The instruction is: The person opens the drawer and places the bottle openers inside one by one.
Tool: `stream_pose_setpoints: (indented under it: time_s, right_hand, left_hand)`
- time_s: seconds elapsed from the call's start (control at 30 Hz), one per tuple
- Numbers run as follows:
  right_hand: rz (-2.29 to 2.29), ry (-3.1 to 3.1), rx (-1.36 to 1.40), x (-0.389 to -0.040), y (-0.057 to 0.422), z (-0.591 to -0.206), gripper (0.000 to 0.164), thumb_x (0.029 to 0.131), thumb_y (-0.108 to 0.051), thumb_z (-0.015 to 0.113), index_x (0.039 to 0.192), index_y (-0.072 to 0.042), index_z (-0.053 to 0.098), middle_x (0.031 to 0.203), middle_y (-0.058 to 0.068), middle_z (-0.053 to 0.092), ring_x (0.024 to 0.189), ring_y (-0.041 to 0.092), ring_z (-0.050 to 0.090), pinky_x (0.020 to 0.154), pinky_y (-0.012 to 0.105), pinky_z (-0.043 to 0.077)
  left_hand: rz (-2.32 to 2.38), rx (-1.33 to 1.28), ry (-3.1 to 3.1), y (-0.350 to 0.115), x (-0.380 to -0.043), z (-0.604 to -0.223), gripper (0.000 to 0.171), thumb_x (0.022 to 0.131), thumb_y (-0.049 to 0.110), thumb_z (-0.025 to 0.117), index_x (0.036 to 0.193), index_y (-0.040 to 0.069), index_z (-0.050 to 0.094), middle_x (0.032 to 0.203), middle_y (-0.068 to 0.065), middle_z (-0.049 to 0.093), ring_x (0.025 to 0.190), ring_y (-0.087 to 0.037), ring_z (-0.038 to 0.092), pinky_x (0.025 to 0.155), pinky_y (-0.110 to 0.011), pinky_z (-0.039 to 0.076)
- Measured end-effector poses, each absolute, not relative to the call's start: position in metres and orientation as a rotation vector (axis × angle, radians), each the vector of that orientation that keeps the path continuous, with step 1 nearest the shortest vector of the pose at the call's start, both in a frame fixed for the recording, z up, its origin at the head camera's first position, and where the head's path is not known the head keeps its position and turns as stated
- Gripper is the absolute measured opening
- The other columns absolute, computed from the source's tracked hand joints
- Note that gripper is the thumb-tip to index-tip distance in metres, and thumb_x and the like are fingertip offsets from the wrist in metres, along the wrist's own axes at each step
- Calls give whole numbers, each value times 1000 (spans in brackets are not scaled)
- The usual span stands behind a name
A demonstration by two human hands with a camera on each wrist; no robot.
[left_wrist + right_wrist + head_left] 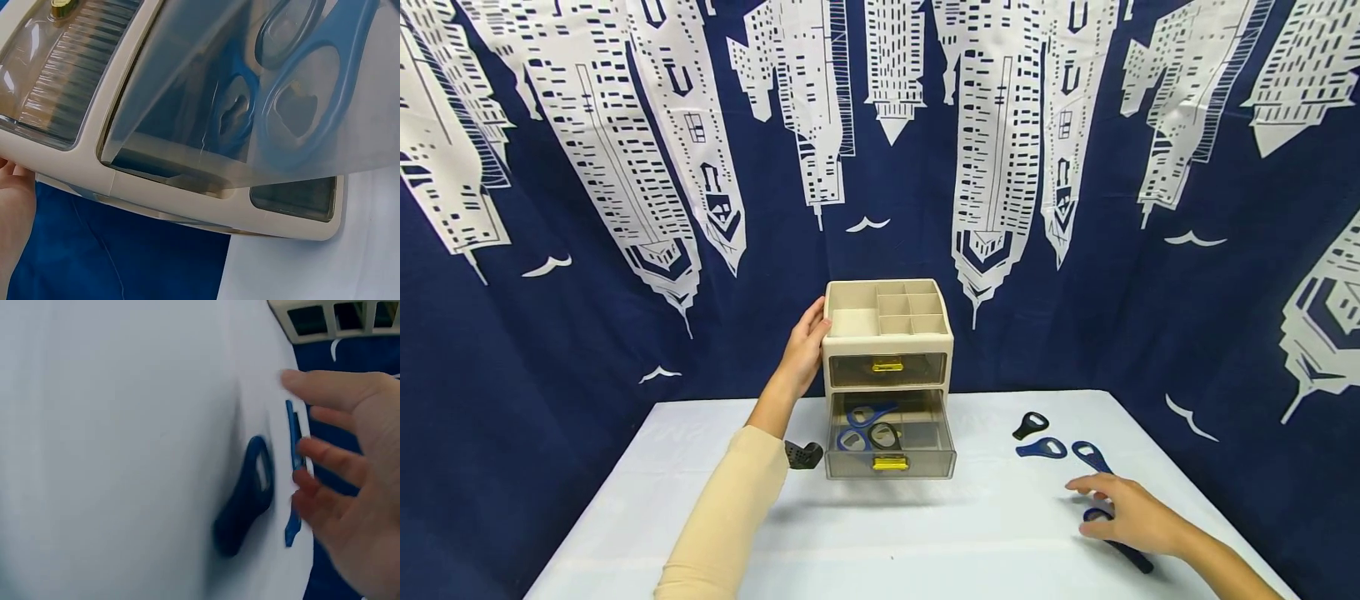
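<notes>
My left hand point(805, 350) rests against the upper left side of a cream desktop drawer organizer point(887, 340). Its lower clear drawer point(925, 462) is pulled out and holds blue bottle openers point(853, 440) and a black-rimmed one point(883, 435). On the right, my right hand point(1138, 512) hovers with fingers spread, holding nothing. Beneath it lies a dark blue bottle opener point(1131, 554), partly hidden by the hand in the head view; the right wrist view shows this opener point(247, 497) apart from the fingers. Another blue opener point(1092, 456) lies just beyond the fingertips.
A black bottle opener point(1031, 425) and a blue one point(1042, 448) lie farther back on the white table point(1000, 533). The upper drawer point(850, 371) is closed. A black perforated object point(803, 455) shows beside my left sleeve. Patterned navy cloth point(775, 250) hangs behind.
</notes>
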State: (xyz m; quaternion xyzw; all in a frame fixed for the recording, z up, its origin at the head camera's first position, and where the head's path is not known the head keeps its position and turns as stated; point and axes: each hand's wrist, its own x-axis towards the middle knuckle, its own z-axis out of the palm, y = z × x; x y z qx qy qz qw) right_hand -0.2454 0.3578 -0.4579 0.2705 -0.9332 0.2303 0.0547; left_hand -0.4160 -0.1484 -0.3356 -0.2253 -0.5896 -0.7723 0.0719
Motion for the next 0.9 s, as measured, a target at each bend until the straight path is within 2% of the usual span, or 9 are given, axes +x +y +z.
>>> stream_pose_setpoints:
  time_s: [0.1, 0.2, 0.37, 0.57, 0.9]
  right_hand:
    - [698, -2923, 831, -240, 369, -465, 53, 80, -26, 90, 124, -5, 69, 123, 14, 64, 105, 23, 62, 83, 30, 52]
    - [728, -2933, 830, -239, 375, -471, 48, 80, -24, 88, 121, -7, 70, 124, 13, 62, 107, 15, 58, 84, 25, 48]
    - [879, -2876, 789, -241, 374, -480, 38, 80, -15, 87, 113, -6, 72, 109, 1, 64, 93, 5, 55, 77, 24, 49]
    - [914, -2906, 680, -246, 367, -483, 35, 72, -6, 86, 104, -8, 73, 92, -4, 60, 81, 6, 50, 69, 26, 46]
    - [866, -2866, 807, -257, 351, -480, 37, 66, -2, 85, 100, -7, 72, 92, -4, 60, 82, 7, 52, 70, 28, 48]
  left_hand:
    - [-2313, -684, -1777, -147, -416, -335, 56, 113, 7, 39, 165, 4, 18, 170, -16, 17, 154, -28, 20, 121, -46, 24]
    - [-2308, -677, -1778, -147, -416, -335, 57, 113, 8, 40, 165, 4, 19, 170, -15, 17, 154, -28, 20, 121, -46, 25]
    - [-2313, -664, -1791, -148, -415, -336, 57, 113, 9, 40, 165, 5, 19, 170, -14, 18, 154, -26, 22, 121, -45, 25]
    - [-2317, -656, -1798, -147, -415, -336, 57, 113, 9, 40, 165, 6, 19, 170, -15, 19, 153, -27, 23, 121, -46, 25]
    - [-2318, -638, -1812, -148, -413, -334, 56, 113, 9, 40, 165, 7, 19, 170, -13, 20, 152, -26, 25, 120, -46, 27]
